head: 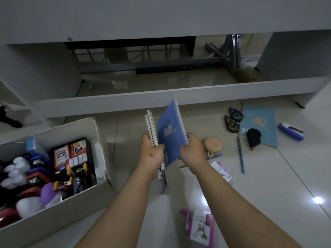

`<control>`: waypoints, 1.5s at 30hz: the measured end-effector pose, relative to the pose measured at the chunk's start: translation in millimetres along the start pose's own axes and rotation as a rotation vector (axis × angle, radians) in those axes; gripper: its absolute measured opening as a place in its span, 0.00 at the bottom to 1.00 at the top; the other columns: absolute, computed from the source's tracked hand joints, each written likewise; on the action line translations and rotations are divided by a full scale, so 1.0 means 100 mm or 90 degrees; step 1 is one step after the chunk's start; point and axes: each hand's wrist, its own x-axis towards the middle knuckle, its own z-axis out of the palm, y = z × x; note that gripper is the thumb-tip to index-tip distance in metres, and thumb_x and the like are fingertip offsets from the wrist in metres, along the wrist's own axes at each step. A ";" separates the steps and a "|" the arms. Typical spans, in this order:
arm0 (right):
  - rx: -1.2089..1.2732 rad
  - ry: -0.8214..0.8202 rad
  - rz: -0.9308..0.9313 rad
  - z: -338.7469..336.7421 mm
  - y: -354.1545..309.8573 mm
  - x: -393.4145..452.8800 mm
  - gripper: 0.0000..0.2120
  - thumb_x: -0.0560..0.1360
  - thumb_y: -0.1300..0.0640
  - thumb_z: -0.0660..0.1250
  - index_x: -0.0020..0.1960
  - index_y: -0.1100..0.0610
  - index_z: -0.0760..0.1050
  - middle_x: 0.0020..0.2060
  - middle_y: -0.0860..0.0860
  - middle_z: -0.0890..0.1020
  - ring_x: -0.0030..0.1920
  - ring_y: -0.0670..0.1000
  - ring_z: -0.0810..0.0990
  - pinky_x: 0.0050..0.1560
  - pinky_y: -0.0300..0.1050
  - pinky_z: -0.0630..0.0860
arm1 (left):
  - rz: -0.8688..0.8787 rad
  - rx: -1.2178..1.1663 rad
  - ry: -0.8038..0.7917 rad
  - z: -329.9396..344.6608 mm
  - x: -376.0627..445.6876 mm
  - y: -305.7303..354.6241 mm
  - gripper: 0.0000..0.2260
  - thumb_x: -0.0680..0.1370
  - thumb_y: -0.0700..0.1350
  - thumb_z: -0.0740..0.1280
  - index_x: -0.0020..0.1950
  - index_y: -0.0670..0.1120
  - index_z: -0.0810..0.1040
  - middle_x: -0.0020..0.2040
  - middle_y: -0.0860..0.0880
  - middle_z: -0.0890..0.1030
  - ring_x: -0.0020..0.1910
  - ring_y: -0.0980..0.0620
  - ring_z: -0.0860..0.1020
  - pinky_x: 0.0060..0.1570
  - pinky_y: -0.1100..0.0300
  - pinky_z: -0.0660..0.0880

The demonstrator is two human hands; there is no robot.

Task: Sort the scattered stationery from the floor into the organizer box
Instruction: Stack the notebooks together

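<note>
We see the organizer box (53,208), an open white cardboard carton at lower left, cut off by the left edge, so part of its contents is hidden. Inside it lie white-capped bottles (15,169), dark blue and red staplers, a purple and a white soft shape we cannot identify, and an orange card (61,156) reading "INK" beside a second orange card whose print is too small to read.

On the floor tiles at right lies a light blue book (263,126) with a black object (253,137) resting on its lower left corner; its cover print is too dim to make out.

Above the floor beside the box, our right hand (193,149) pinches the lower edge of a blue spiral notebook (170,133), held upright and tilted. Our left hand (152,154) grips white-coiled spiral notebooks (151,128), their lower ends hidden behind the wrist.

Smaller things lie about: a purple stapler (291,131), two tape dispensers (232,120), a blue pencil (240,154), a round peach case (212,144) and a pink carded pack (200,225) with illegible lettering.
</note>
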 end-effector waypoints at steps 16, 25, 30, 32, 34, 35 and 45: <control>0.097 -0.316 -0.029 -0.62 0.15 -0.55 0.23 0.72 0.73 0.56 0.63 0.57 0.73 0.56 0.50 0.79 0.48 0.43 0.78 0.49 0.38 0.75 | -0.064 0.035 0.045 0.57 -0.21 -0.05 0.14 0.74 0.36 0.65 0.55 0.47 0.65 0.46 0.46 0.75 0.46 0.44 0.76 0.50 0.52 0.76; 0.098 -0.132 0.019 -0.64 0.27 -0.36 0.17 0.74 0.64 0.65 0.62 0.57 0.73 0.54 0.52 0.76 0.53 0.47 0.72 0.55 0.43 0.72 | -0.061 0.007 0.140 0.31 -0.23 0.06 0.15 0.73 0.31 0.61 0.58 0.43 0.70 0.46 0.44 0.77 0.43 0.43 0.77 0.45 0.53 0.75; 0.225 -0.098 0.090 -0.86 0.24 -0.13 0.15 0.70 0.59 0.72 0.54 0.59 0.74 0.51 0.52 0.79 0.51 0.53 0.79 0.48 0.45 0.76 | -0.036 -0.149 0.011 0.34 -0.29 0.28 0.20 0.73 0.26 0.58 0.60 0.45 0.67 0.45 0.46 0.78 0.38 0.48 0.78 0.35 0.58 0.76; 0.290 -0.108 0.118 -1.01 0.19 -0.09 0.16 0.70 0.61 0.71 0.57 0.60 0.74 0.53 0.55 0.80 0.50 0.55 0.80 0.50 0.49 0.77 | -0.014 -0.140 -0.074 0.43 -0.29 0.36 0.20 0.73 0.25 0.57 0.58 0.46 0.69 0.46 0.45 0.79 0.39 0.48 0.78 0.33 0.60 0.77; 0.304 -0.082 0.108 -1.22 0.19 -0.06 0.19 0.70 0.64 0.71 0.59 0.60 0.72 0.54 0.55 0.79 0.51 0.56 0.79 0.53 0.53 0.76 | 0.023 -0.090 -0.141 0.58 -0.28 0.41 0.22 0.72 0.25 0.58 0.55 0.49 0.71 0.46 0.47 0.80 0.41 0.49 0.79 0.38 0.58 0.78; 0.303 -0.059 0.099 -1.33 0.21 -0.06 0.19 0.70 0.65 0.71 0.59 0.58 0.71 0.55 0.54 0.79 0.52 0.56 0.79 0.54 0.53 0.76 | 0.044 -0.058 -0.164 0.65 -0.27 0.42 0.21 0.72 0.25 0.59 0.53 0.51 0.71 0.47 0.48 0.80 0.42 0.50 0.79 0.41 0.57 0.78; 0.301 0.146 -0.042 -2.28 0.82 -0.19 0.27 0.67 0.74 0.70 0.61 0.54 0.69 0.51 0.46 0.80 0.50 0.44 0.80 0.41 0.34 0.79 | 0.145 0.039 -0.208 1.85 -0.41 0.13 0.14 0.75 0.32 0.65 0.54 0.47 0.70 0.49 0.47 0.79 0.49 0.49 0.78 0.52 0.53 0.77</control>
